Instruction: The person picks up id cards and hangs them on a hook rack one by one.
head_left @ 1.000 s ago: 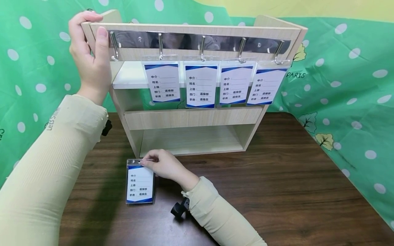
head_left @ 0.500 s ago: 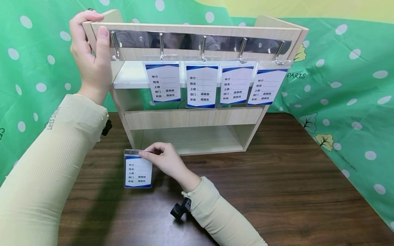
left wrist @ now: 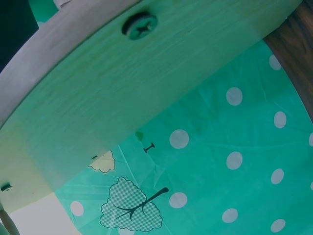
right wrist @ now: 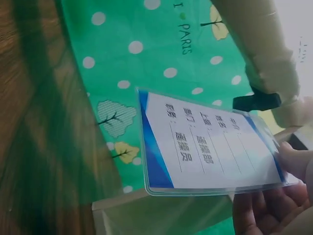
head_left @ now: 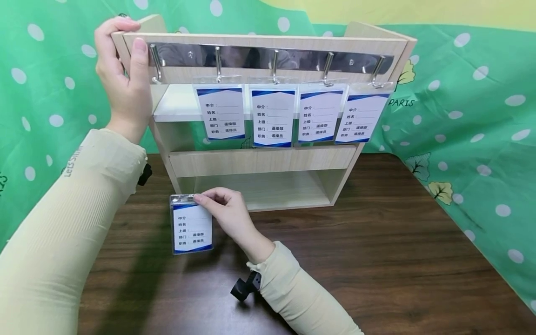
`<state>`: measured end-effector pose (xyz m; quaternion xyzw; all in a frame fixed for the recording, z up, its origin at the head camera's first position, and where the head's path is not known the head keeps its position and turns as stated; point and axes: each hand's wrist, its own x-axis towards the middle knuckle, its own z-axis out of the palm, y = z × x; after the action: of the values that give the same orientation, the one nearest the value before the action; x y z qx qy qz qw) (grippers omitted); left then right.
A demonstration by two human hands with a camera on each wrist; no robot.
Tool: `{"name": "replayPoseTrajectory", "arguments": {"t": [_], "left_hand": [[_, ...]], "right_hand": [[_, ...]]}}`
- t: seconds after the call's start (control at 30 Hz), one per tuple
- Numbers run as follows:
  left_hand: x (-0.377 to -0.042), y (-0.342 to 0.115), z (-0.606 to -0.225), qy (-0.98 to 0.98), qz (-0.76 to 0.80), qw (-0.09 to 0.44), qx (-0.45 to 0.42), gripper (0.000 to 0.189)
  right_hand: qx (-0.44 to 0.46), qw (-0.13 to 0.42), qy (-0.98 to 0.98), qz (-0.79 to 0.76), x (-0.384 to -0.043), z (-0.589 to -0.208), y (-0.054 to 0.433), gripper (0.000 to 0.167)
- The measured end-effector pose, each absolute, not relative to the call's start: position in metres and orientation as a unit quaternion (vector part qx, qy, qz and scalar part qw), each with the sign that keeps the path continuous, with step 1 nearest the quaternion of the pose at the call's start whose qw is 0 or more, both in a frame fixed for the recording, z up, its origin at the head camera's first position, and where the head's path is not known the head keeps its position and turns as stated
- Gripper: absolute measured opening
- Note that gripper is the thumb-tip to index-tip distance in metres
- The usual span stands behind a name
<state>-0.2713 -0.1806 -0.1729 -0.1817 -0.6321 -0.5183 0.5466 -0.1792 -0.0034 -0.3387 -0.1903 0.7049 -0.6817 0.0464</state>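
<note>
My left hand [head_left: 127, 79] grips the top left corner of a pale wooden shelf rack [head_left: 259, 160], thumb on the front board. Low in front of the rack, my right hand [head_left: 228, 211] pinches the top edge of a badge holder [head_left: 192, 228] with a blue and white card. In the right wrist view the badge holder [right wrist: 205, 147] is tilted, clear of the table, thumb on one face and fingers behind. A metal hook strip [head_left: 251, 56] runs along the rack's top board. Four-line badges like it, several in all, hang there; the leftmost hook [head_left: 156, 65] is bare.
The hanging badge holders [head_left: 273, 116] fill the hooks from the second to the right end. A dark wooden table [head_left: 402, 260] lies under the rack. Behind it hangs a green dotted cloth [head_left: 473, 116]. The left wrist view shows the rack's side panel [left wrist: 137, 73] with a screw.
My right hand has lifted the badge holder off the table and moved it up toward the rack. The left hand has kept its grip on the rack's corner.
</note>
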Motion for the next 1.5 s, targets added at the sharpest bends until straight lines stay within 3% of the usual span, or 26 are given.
{"name": "replayPoseTrajectory", "arguments": {"t": [0.5,0.97,1.5], "left_hand": [[-0.268,-0.187,-0.173,-0.631,-0.518,0.539,-0.208,0.019],[-0.268,-0.186,-0.173,-0.634,-0.516,0.539,-0.202,0.018],[-0.266,-0.186,-0.173,-0.639,-0.507,0.542,-0.202,0.02]], "right_hand": [[-0.211,-0.01,0.643,-0.736,-0.179,-0.315,-0.006,0.018],[-0.218,-0.015,0.669,-0.711,-0.178,-0.3,-0.001,0.017],[-0.288,-0.043,0.67,-0.683,-0.169,-0.276,0.005,0.013]]}}
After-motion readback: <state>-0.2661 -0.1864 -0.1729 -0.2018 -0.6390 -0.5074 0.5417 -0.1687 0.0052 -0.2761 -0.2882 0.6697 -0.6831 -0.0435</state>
